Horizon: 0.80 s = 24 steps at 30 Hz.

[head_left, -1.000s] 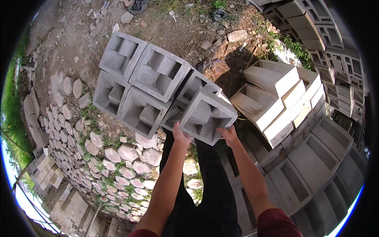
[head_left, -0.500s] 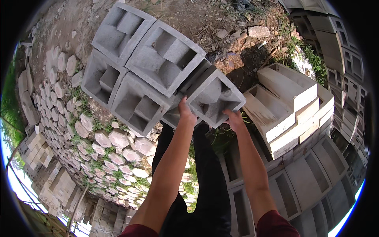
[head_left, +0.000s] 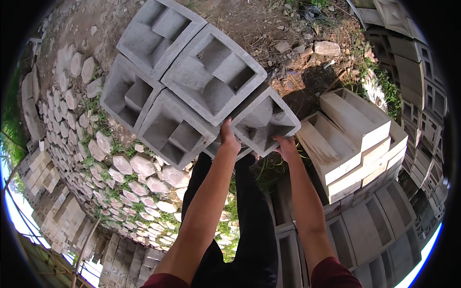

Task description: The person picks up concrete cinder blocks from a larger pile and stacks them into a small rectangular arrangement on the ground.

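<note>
My two hands grip a grey concrete block (head_left: 282, 124) with angled hollows in its face, at the right end of a stack of similar blocks. My left hand (head_left: 230, 138) is closed at its near left edge, close to the corner of the large upper block (head_left: 211, 100). At its near right corner, my right hand (head_left: 287, 148) has the fingers curled round the edge, partly hidden underneath. Left of my hands stands another stacked block (head_left: 192, 117). The held block now sits close against the upper block, though whether it rests on something I cannot tell.
Pale rectangular hollow blocks (head_left: 355, 158) are stacked at the right. More grey blocks (head_left: 370, 225) stand in rows at the lower right. Hexagonal pavers (head_left: 142, 165) with grass between them cover the left ground. A loose stone (head_left: 327, 48) lies on the dirt beyond.
The held block has moved in against the stack, and the gap beside the upper block has narrowed. Both hands keep their grip. The view has shifted slightly.
</note>
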Tool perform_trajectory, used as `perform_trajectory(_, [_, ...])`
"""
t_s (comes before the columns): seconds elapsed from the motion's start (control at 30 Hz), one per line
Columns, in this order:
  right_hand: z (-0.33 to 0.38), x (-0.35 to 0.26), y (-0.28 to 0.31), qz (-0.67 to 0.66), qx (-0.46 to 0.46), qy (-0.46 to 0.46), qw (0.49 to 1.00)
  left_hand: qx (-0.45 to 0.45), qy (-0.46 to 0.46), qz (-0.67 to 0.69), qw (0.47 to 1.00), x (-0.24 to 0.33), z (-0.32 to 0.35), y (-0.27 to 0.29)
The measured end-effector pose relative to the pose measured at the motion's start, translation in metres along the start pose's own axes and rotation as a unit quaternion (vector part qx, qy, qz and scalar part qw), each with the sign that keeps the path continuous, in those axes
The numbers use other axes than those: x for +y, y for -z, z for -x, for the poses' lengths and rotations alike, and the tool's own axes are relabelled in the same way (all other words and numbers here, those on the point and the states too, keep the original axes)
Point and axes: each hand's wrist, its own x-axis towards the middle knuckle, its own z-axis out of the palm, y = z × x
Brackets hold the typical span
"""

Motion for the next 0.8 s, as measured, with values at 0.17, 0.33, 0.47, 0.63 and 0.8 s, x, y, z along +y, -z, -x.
perform_trajectory(0.17, [-0.001, 0.0, 0.002, -0.016, -0.015, -0.002, 1.0, 0.039, -0.045, -0.052, 0.997, -0.014, -0.002, 0.005])
perform_trajectory(0.33, [-0.001, 0.004, -0.005, -0.031, -0.033, -0.009, 0.999, 0.023, -0.092, -0.07, 0.993, -0.018, -0.016, 0.02])
perform_trajectory(0.47, [-0.001, 0.008, 0.0, -0.032, 0.016, -0.024, 0.999, 0.037, -0.085, -0.119, 0.989, -0.022, 0.0, 0.008])
perform_trajectory(0.63, [-0.003, 0.013, -0.008, -0.068, 0.057, -0.018, 0.996, 0.038, -0.077, -0.154, 0.984, -0.016, -0.001, 0.009])
perform_trajectory(0.8, [-0.004, 0.013, -0.017, -0.076, 0.07, 0.007, 0.995, -0.018, -0.064, -0.117, 0.991, -0.021, -0.009, 0.03])
